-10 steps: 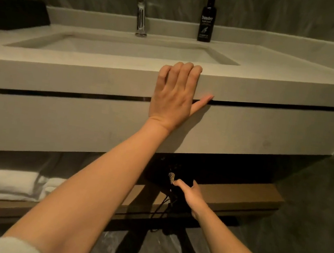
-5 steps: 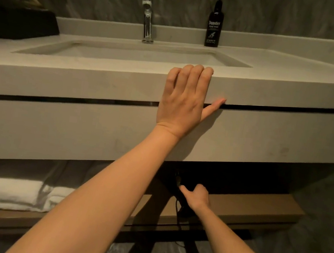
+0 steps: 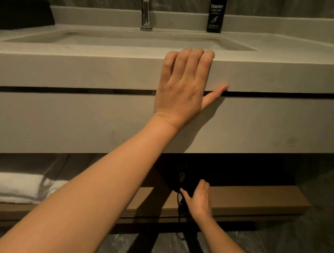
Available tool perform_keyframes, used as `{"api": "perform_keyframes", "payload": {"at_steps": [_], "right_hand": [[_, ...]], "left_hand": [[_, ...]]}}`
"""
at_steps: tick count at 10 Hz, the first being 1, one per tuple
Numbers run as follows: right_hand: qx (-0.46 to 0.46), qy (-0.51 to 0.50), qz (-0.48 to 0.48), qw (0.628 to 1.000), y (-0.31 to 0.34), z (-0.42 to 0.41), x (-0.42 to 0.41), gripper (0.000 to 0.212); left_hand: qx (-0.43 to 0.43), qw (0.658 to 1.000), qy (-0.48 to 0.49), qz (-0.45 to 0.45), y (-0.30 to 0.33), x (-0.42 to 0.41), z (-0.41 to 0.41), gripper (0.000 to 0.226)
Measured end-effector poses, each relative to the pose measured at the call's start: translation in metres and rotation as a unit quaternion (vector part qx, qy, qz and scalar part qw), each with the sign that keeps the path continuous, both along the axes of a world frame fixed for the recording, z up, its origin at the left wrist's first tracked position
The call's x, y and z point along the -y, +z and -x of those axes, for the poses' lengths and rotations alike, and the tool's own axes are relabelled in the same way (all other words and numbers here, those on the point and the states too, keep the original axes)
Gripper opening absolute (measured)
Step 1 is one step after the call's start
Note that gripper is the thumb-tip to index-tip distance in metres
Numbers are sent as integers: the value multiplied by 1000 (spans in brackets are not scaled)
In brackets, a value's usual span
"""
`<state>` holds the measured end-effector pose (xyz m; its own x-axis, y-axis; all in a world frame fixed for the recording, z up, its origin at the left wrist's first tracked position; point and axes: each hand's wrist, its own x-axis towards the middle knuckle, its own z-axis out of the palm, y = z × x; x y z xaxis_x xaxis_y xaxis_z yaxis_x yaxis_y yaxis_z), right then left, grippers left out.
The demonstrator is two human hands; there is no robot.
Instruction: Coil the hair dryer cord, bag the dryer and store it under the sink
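Sink counter (image 3: 274, 74) was pale beige, soap bottle (image 3: 217, 9) black with white lettering, towels (image 3: 3, 187) white, shelf (image 3: 258, 200) brown wood, bag (image 3: 184, 179) black.

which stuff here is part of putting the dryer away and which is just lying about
Part of the job: black bag, its cord, wooden shelf, right hand on the bag, left hand on the counter.

Lying about: soap bottle, tap, towels.
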<state>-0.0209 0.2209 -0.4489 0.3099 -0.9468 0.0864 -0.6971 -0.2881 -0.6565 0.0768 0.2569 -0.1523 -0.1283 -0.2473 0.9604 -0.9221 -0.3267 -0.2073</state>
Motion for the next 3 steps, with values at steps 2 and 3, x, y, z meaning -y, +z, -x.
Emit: {"api": "perform_keyframes", "payload": {"at_steps": [2, 3], "right_hand": [[-71, 2, 9, 997, 5, 4, 4, 70], [-98, 2, -3, 995, 19, 11, 0, 85]], "left_hand": [[-7, 1000, -10, -4, 1, 1, 0, 56], [-26, 999, -21, -11, 4, -5, 3, 54]]}}
